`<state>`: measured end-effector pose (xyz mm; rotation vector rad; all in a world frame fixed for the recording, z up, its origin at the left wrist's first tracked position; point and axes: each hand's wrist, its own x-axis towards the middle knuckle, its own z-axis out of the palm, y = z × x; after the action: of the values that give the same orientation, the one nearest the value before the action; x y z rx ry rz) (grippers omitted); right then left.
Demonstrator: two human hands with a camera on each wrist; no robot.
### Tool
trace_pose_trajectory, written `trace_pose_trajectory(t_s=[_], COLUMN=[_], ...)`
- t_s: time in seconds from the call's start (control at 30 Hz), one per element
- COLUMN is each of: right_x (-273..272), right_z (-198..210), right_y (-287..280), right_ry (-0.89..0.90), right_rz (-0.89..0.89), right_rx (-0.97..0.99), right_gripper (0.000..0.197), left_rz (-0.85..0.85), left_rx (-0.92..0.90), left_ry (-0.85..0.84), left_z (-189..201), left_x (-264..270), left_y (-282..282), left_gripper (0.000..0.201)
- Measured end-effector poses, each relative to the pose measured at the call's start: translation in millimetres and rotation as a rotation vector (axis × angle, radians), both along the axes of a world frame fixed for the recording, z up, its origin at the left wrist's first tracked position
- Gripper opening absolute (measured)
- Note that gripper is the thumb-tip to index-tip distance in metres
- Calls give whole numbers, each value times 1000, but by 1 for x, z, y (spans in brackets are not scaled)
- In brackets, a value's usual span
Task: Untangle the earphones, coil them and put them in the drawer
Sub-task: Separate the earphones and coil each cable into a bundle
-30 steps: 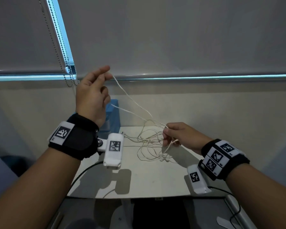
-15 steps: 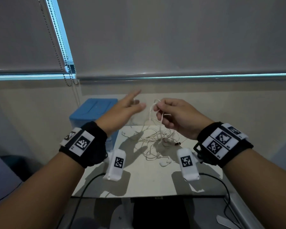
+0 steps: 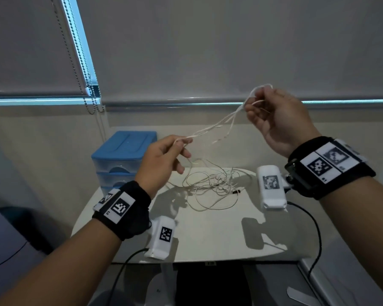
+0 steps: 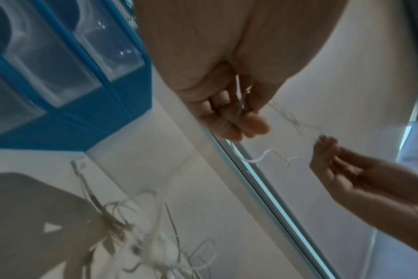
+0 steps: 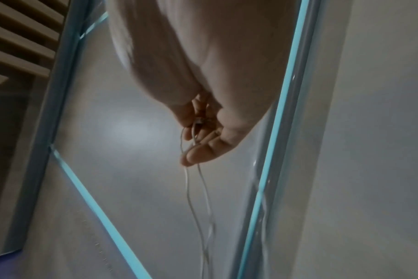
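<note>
Since half a second before, the right hand [image 3: 279, 120] had risen, pinching a loop of the earphones [image 3: 210, 184]; the left hand [image 3: 161, 160], then open, now pinched the strands lower down. Most cord lay tangled on the table [image 3: 208, 235]. The earbuds were hard to make out.

No legible text, only coded markers
</note>
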<state>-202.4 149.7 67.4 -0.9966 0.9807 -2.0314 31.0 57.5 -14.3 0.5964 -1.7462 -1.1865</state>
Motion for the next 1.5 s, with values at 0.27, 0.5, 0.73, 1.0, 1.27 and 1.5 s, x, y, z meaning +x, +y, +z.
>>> trace_pose_trajectory(t_s=[0.27,0.5,0.73,1.0,1.27,1.5], right_x=[-30,-12,-4,38,36,44], right_z=[-69,-85,-84,-79,-77,-37], right_y=[-1,-1,6,3,-3,11], right_ry=[60,77,725,1123,1068,1164], right_rz=[-142,-37,-250,94,131,144], right_rx=[441,497,847,539,429,382], right_gripper=[25,27,23,41,31,31], left_rz=[15,-14,6,-111,44,-163], left_rx=[-55,-81,-145,-95,3,-141], left_ry=[-129,-470,-517,-319,-240,-532], left_z=[21,15,17,31,29,29], left_x=[20,28,25,17,43,41], left_y=[-12,-19,-8,-3,-23,-8], left_gripper=[24,14,27,30,30,38])
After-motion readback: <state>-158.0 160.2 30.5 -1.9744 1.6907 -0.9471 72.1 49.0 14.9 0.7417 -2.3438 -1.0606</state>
